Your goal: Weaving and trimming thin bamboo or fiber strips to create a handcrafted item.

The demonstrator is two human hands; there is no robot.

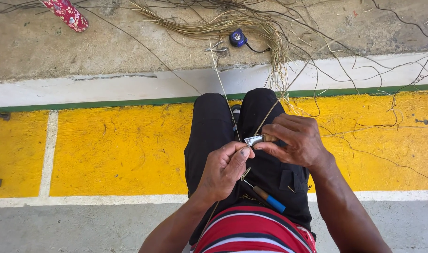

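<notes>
— Yellow painted floor (120,150) with white lines lies under the seated person's black trousers (214,136); what is above the knees?

— Beyond the trousers, on grey concrete, a bundle of dry fibre (251,28), a blue tape measure (238,37) and small scissors (216,47)

— And the hands?

— Over the trousers, the right hand (296,140) is clenched on a small knife (254,139). The left hand (223,168) pinches a thin strip (223,89) against the blade, so it looks like the splitting or scraping step. A blue-handled tool (269,200) rests on the lap

— What would continuing ask for?

— Steady tension on the strip, I judge, with fingers kept off the edge
</notes>
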